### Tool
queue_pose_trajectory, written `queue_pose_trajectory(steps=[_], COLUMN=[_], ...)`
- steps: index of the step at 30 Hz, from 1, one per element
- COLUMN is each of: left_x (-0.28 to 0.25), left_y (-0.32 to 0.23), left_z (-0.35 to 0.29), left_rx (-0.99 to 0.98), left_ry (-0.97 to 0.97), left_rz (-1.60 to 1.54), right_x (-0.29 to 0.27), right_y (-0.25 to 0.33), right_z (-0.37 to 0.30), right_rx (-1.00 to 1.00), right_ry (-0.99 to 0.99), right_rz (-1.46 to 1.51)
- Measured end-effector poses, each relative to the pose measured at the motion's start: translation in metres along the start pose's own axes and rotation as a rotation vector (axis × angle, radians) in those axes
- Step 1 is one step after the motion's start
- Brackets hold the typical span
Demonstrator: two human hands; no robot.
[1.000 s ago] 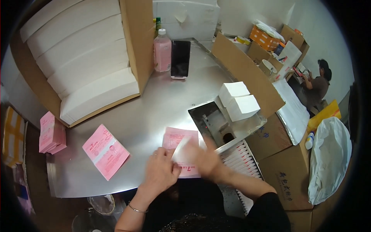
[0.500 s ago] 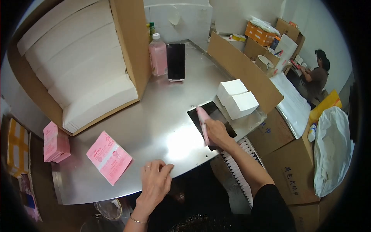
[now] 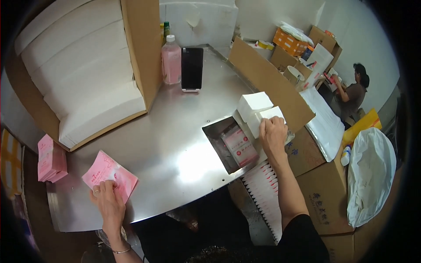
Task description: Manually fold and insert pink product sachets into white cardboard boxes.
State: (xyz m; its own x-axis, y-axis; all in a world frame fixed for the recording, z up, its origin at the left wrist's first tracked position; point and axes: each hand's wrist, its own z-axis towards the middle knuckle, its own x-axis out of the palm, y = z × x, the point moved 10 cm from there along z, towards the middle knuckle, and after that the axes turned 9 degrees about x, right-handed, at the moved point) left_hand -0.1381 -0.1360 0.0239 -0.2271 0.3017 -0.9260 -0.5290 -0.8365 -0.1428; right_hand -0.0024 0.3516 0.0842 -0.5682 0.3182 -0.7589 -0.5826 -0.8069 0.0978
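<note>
My left hand (image 3: 108, 204) is bent over a flat pile of pink printed wrappers (image 3: 104, 168) at the table's left front, its fingers closed on the top wrapper. My right hand (image 3: 274, 136) grips the nearer of two white folded-paper stacks (image 3: 272, 113) from above. The other white stack (image 3: 255, 101) stands just behind it. Between my hands, a filled pink-and-white packet (image 3: 239, 147) lies inside the rectangular opening (image 3: 209, 139) in the metal table. The thumb of my left hand is hidden.
A large carton (image 3: 151, 57) of white paper stacks stands at left, a pink pile (image 3: 51, 160) beside it. A pink bottle (image 3: 171, 61) and a phone (image 3: 192, 69) stand behind. A cardboard flap (image 3: 272, 81) edges the right side; cartons (image 3: 324, 197) lie beyond. Another person (image 3: 351, 90) sits far right.
My right hand has let the pink packet go into the table opening and moved right to the white stack. My left hand has moved left from the table's front edge onto the pink wrappers.
</note>
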Motion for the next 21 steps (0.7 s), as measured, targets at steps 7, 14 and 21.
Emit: queue_pose_trajectory(steps=[7,14,21], left_x=[-0.022,0.016,0.031], left_y=[-0.109,-0.183,-0.184], left_z=[0.012,0.019,0.027], left_rx=[0.293,0.508,0.319], left_ry=[-0.092,-0.123,-0.148], left_rz=[-0.354,-0.627,-0.412], right_x=[-0.017,-0.068,0.025], right_y=[-0.005,0.193,0.245], right_z=[-0.001,-0.169,-0.124], right_rx=[-0.023,-0.931,-0.606], right_ry=[-0.139,0.267,0.676], right_rz=[0.122,0.565,0.538])
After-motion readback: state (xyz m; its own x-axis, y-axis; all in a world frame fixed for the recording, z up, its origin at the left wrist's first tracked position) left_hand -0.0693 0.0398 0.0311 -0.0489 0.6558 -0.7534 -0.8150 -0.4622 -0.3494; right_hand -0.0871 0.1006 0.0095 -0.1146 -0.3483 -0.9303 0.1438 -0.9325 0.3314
